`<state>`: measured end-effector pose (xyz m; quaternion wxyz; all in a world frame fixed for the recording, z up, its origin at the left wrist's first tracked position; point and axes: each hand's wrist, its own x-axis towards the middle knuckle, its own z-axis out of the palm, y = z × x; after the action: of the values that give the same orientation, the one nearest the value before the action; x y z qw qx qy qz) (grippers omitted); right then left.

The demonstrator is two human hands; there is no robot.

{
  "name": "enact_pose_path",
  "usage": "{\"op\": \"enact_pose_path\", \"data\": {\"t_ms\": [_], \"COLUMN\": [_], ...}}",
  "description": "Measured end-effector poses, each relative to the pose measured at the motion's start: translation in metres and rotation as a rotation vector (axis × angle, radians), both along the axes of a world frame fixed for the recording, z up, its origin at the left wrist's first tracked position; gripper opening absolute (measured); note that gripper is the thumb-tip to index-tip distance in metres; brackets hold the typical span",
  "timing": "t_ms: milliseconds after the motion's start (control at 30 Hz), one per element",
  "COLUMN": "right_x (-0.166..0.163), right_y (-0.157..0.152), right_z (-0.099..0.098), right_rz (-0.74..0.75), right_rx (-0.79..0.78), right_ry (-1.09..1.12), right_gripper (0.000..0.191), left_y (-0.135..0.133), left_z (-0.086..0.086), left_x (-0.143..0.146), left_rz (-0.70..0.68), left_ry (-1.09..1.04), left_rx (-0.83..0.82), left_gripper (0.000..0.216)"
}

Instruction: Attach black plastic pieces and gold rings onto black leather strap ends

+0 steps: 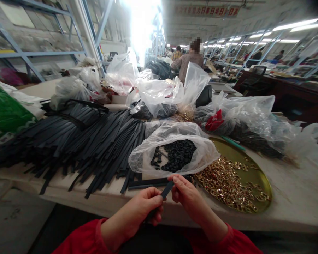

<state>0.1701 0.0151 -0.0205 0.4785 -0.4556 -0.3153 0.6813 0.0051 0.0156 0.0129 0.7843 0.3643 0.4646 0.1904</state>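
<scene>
My left hand [145,204] is closed round a dark strap [167,189], with the thumb on top. At the strap's upper end, the fingers of my right hand [184,192] pinch it; whether a small part sits there too, I cannot tell. Just beyond my hands lies an open clear plastic bag [139,160] of small black loops [180,155]. To the right, a round golden tray [265,188] holds a heap of gold buckles [228,180]. A large pile of dark straps [95,141] covers the table on the left.
The pale table [294,197] runs across in front of me. Plastic bags [161,91] stand along its back, one with a red piece [214,120]. A teal stick [233,143] touches the tray's rim. A green bag [7,107] is at far left; a person [189,61] is beyond.
</scene>
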Motion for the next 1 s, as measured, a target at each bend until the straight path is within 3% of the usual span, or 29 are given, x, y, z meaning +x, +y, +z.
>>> {"op": "enact_pose_path", "data": {"t_ms": [100, 200, 433, 767, 1000], "right_x": [0.003, 0.009, 0.012, 0.007, 0.006], "right_y": [0.000, 0.001, -0.001, -0.001, -0.001], "right_z": [-0.001, -0.004, -0.019, -0.019, -0.018], "right_rz": [-0.094, -0.067, -0.036, -0.098, -0.138], "right_rx": [-0.113, -0.187, -0.158, -0.195, -0.319], "right_ry": [0.083, 0.143, 0.121, 0.068, 0.229], "right_gripper": [0.037, 0.036, 0.035, 0.036, 0.037], "left_y": [-0.001, -0.002, 0.005, 0.009, 0.009], "left_z": [-0.001, -0.004, -0.008, -0.007, -0.015], "left_x": [0.002, 0.003, 0.003, 0.004, 0.004], "left_rz": [0.030, 0.033, -0.013, -0.003, -0.048], "left_ry": [0.054, 0.071, 0.071, 0.089, 0.196], "left_rx": [0.009, 0.016, -0.006, -0.029, 0.114], "left_gripper": [0.020, 0.018, 0.013, 0.017, 0.017]}}
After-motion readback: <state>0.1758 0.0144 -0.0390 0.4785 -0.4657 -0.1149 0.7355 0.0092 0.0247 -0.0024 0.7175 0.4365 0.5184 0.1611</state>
